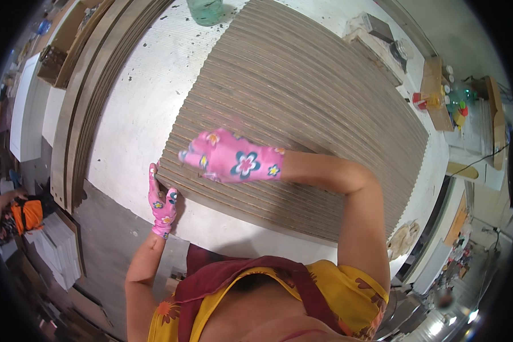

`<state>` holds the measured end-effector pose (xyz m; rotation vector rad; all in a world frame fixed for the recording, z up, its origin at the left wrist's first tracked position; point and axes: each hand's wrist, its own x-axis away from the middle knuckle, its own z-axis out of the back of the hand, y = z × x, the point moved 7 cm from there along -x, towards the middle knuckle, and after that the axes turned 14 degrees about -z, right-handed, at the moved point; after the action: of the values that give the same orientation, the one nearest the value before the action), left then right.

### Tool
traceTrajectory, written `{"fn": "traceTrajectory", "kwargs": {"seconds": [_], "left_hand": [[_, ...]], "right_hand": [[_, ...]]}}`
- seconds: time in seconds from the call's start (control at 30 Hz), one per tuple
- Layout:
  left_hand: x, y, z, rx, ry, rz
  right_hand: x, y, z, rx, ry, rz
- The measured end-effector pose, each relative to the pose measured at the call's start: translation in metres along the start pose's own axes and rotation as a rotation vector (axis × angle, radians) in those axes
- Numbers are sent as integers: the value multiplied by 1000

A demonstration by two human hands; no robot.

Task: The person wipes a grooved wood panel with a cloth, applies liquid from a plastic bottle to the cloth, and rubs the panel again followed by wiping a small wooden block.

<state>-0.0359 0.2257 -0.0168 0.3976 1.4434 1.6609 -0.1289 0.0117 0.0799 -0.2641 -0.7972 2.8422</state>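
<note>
A wide array of long, narrow grey-brown strips (302,74) lies side by side on a white work table (132,114). My right hand (233,157), in a pink flowered glove, is over the near left part of the strips. Its fingers point left and are smeared by motion, so whether anything is in them is hidden. My left hand (163,205), gloved the same way, is at the near left corner of the strips. Its fingers stretch along the strips' ends, with the thumb apart at the front edge.
A greenish clear container (205,11) stands at the far edge. Long boards (77,131) are stacked on the left. A dark block (377,27) rests at the far right, and bottles (439,101) stand beyond. A pale rag (403,239) lies at the near right corner.
</note>
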Motion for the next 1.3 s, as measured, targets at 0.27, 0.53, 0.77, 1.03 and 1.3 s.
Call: {"fn": "traceTrajectory", "kwargs": {"seconds": [0.27,0.53,0.77,1.03,1.3], "left_hand": [[-6,3,-8,5,-25,-62],[3,-1,0,-24,-4,-51],[-1,3,-5,-18,-17,-70],[-2,0,-5,-27,-16,-82],[0,0,-4,15,16,-64]], "right_hand": [[71,227,183,595,624,-787],[80,-36,12,192,-66,-12],[136,167,167,514,609,-663],[94,20,44,-18,233,-216],[114,161,158,368,548,-492]]}}
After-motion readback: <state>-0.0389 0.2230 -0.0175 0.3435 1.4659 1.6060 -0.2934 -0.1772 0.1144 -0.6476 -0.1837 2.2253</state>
